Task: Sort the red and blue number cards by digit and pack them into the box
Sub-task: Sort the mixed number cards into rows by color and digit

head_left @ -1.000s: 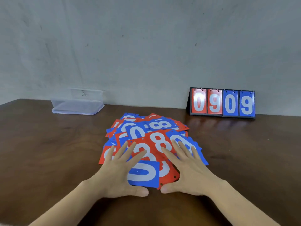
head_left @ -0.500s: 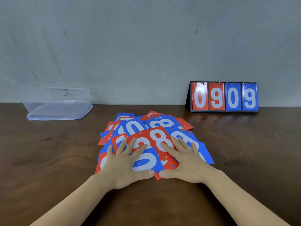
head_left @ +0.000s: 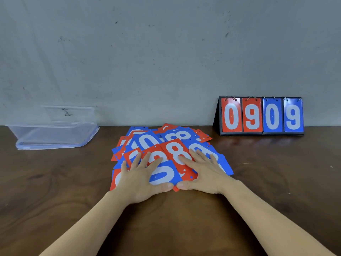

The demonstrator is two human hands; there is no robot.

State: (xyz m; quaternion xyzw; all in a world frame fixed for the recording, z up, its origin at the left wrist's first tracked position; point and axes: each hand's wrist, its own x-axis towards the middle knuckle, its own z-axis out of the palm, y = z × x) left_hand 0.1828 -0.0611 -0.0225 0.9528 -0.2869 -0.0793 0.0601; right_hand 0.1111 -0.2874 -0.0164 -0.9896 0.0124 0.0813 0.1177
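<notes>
A loose heap of red and blue number cards (head_left: pixel 166 143) lies in the middle of the brown table, digits overlapping. My left hand (head_left: pixel 142 174) rests flat on the near left of the heap, fingers spread, partly over a blue 0 card (head_left: pixel 164 175). My right hand (head_left: pixel 204 172) lies flat on the near right, fingers over a red 8 card (head_left: pixel 176 150) and a blue card behind it. The two thumbs nearly meet at the heap's near edge. A clear plastic box (head_left: pixel 53 133) stands at the back left by the wall.
A black flip scoreboard (head_left: pixel 262 115) reading 0 9 0 9 in red and blue stands at the back right against the grey wall. The dark wooden table (head_left: pixel 276 182) stretches wide on both sides of the heap.
Both hands have stayed flat on the heap and slid slightly away from me with the cards. The view has tilted up, so the wall fills more of it.
</notes>
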